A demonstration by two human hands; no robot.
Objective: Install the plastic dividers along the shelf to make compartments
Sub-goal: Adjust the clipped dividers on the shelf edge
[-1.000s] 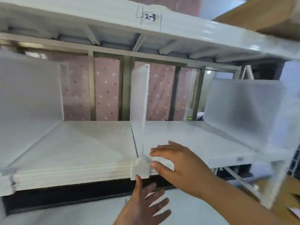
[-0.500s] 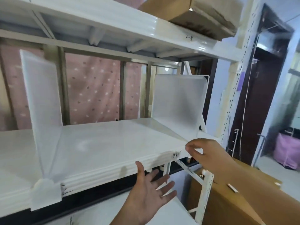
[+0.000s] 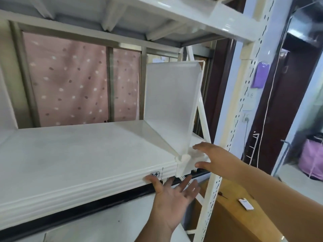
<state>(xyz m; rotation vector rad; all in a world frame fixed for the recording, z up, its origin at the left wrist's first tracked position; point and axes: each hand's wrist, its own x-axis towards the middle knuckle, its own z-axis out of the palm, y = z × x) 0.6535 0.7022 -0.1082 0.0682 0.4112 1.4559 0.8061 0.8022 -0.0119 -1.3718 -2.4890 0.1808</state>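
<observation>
The shelf [image 3: 83, 158] is white, w/ a ribbed front edge. One divider [image 3: 172, 105] stands upright on it near the right end, frosted plastic, running front to back. Its front clip [image 3: 182, 165] hangs over the shelf edge, just right of a small handwritten label [image 3: 155, 174].

Right hand [image 3: 215, 159] is at the right side of the clip – fingers spread wide, thumb low near the shelf front, index finger higher beside the bottom corner of the divider. It holds nothing; whether the fingertips touch the clip I cannot tell, they are very near.

Left hand [image 3: 172, 199] is below the shelf edge, palm toward the shelf, fingers [image 3: 185, 183] fanned out and holding nothing. The thumb tip lies at the front edge just under the label, approx. touching.

At far left a 2nd panel [image 3: 5, 109] is only partly in view. Right of the shelf is the white post [image 3: 244, 105] w/ slots – behind it a dark door. Lower right, a cardboard box [image 3: 232, 215].
</observation>
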